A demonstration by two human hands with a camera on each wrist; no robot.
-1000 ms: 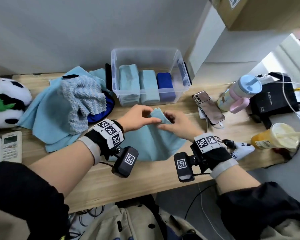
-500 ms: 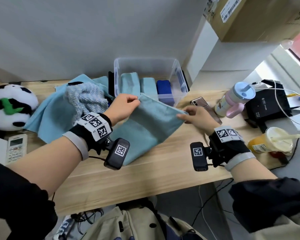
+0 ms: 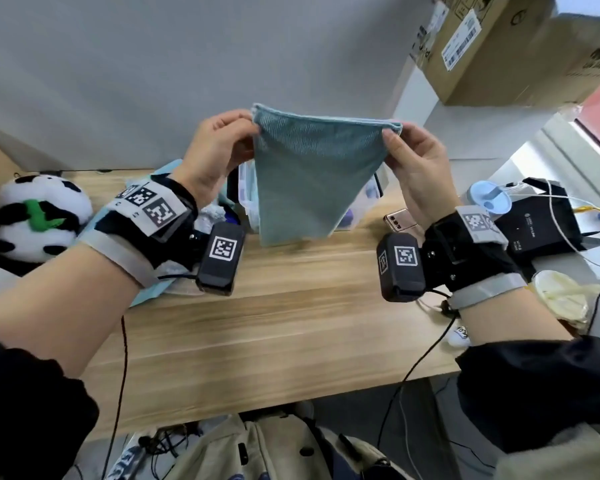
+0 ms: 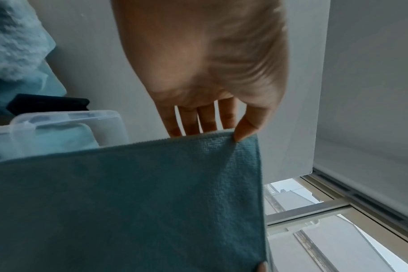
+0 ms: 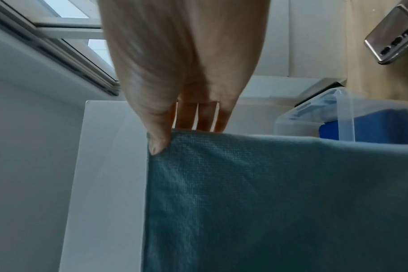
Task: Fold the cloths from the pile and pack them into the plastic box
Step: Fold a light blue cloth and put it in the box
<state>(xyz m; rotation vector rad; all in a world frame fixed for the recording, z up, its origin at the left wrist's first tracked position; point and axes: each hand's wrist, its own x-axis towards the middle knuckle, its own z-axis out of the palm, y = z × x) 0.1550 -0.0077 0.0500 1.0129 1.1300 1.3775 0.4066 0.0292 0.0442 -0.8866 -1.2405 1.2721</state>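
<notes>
- The desk [image 3: 291,306] lies below our hands, bare wood in front of us; from the head view we cannot tell whether the cloth's bottom edge touches it.
- The pile [image 3: 160,292] of unfolded cloths sits on the desk under our left wrist, mostly hidden.
- The cloth [image 3: 309,174], teal, hangs flat in the air between our hands, in front of the box.
- The box [image 5: 345,117] stands behind the cloth with folded cloths already inside. If we swing the cloth forward, we judge it could catch the rim.
- Our left hand [image 3: 212,157] pinches the cloth's top left corner, thumb in front, fingers behind.
- Our right hand [image 3: 416,161] pinches the top right corner the same way.
- Both grips are shallow, right at the hem. If either thumb slips, that corner drops and the fold goes crooked.
- The phone [image 3: 397,220] lies just right of the box; a low sweep could knock it.
</notes>
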